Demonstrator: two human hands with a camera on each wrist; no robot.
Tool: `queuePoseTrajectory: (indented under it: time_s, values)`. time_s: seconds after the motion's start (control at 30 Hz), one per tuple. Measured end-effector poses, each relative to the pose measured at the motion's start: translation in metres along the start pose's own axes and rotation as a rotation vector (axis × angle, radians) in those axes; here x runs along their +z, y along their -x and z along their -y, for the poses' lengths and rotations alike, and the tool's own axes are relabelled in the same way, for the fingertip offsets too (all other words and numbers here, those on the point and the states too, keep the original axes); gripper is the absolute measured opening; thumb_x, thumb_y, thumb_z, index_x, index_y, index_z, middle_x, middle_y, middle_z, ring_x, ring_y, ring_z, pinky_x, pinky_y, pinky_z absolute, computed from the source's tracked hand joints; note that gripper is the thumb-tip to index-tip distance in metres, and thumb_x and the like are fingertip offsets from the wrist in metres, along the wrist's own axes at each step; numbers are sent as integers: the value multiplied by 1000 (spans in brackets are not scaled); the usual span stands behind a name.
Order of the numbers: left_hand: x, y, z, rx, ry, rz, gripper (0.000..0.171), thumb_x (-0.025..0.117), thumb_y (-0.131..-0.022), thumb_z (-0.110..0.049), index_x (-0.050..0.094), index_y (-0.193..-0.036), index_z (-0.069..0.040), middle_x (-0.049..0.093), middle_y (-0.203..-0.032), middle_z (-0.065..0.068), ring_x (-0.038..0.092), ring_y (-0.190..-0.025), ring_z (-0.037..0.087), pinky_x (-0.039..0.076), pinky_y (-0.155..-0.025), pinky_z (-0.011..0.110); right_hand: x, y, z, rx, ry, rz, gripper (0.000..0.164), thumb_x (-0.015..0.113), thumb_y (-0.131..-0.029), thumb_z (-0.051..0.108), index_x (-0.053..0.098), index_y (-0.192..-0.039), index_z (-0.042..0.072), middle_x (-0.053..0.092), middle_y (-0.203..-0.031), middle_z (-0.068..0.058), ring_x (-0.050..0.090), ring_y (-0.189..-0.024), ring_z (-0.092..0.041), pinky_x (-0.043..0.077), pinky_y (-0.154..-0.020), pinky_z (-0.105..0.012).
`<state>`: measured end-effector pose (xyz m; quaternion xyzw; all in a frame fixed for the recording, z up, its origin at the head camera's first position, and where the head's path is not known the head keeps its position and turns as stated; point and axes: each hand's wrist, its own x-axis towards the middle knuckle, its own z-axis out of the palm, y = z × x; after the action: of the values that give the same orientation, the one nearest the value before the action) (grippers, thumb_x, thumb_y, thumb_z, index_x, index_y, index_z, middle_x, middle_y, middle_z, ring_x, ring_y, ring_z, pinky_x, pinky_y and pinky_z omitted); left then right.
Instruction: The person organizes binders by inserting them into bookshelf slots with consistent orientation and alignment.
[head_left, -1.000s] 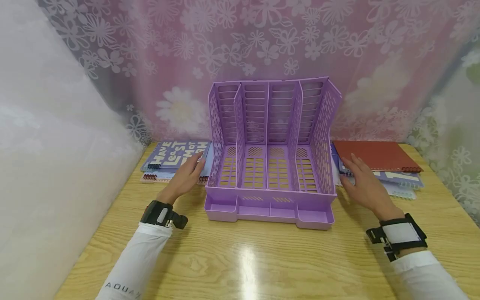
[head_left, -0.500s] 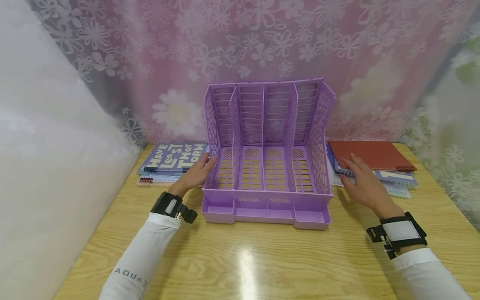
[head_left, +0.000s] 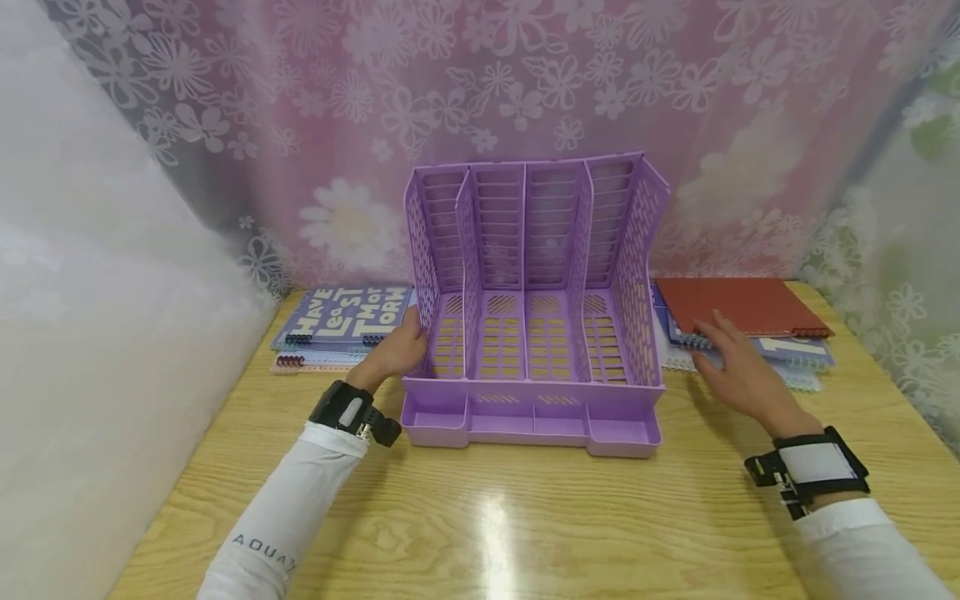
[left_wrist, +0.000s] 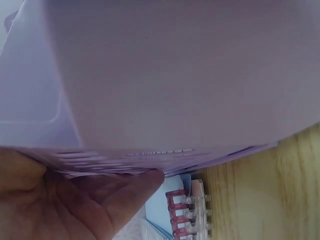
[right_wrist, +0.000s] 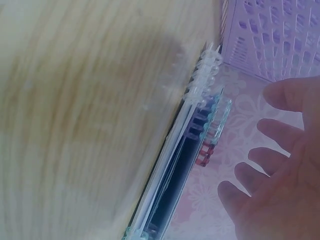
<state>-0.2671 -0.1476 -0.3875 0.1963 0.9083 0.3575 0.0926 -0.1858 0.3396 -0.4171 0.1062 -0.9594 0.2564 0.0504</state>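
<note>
A purple desk organizer (head_left: 532,390) stands mid-table, with tall slotted dividers and small front trays. My left hand (head_left: 397,350) is at its left side wall; in the left wrist view the fingers (left_wrist: 135,197) extend along the slotted side. To the right, my right hand (head_left: 742,379) has its fingers spread, overlapping the front edge of a notebook stack topped by a red notebook (head_left: 742,307). In the right wrist view that hand (right_wrist: 285,165) holds nothing, and the spiral-bound stack (right_wrist: 175,165) shows beside the fingertips.
Left of the organizer lies another stack of spiral notebooks, with a blue lettered notebook (head_left: 348,315) on top. A pink floral curtain (head_left: 495,83) hangs behind the wooden table (head_left: 450,517). White sheeting (head_left: 105,333) rises along the left side.
My left hand has moved right, from over the left notebooks to the organizer's side wall. The right hand has shifted slightly right. The head view has shifted a little.
</note>
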Motion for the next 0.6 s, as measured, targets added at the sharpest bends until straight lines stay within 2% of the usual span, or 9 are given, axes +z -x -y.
queuePoseTrajectory:
  time_s: [0.1,0.27,0.33,0.5,0.6]
  values:
    - [2,0,-1,-31,-16,2,44,27,-99,-8,15,-138,9,40,-131,39,41,-123,47,35,-102,53,-2,1,-3,12,-19,13,54,45,-101,22,29,-146,-4,2,-155,-27,11,-134,-55,21,-93,-74]
    - [2,2,2,-73,-34,2,44,26,-99,-7,13,-138,10,40,-130,41,43,-122,47,36,-101,53,-4,-2,-11,14,-17,50,54,45,-102,21,29,-145,-7,2,-154,-29,10,-134,-55,21,-93,-73]
    - [2,3,2,-72,-27,11,45,26,-99,-7,12,-137,11,42,-127,42,46,-119,47,39,-98,52,-7,-4,-19,1,-6,53,52,45,-101,17,29,-144,-9,3,-153,-31,10,-133,-55,21,-94,-72]
    - [3,-1,-1,-73,-4,46,44,24,-100,-9,8,-138,8,48,-119,41,55,-100,42,46,-81,48,-24,-7,-44,-23,14,28,51,48,-98,5,28,-140,-15,7,-149,-37,10,-133,-55,19,-95,-72]
    - [2,-2,-2,-85,33,55,44,23,-100,-8,8,-139,7,43,-126,40,52,-104,40,44,-83,46,-32,-11,-58,-17,41,17,50,49,-98,4,28,-140,-15,10,-148,-38,11,-133,-55,19,-95,-71]
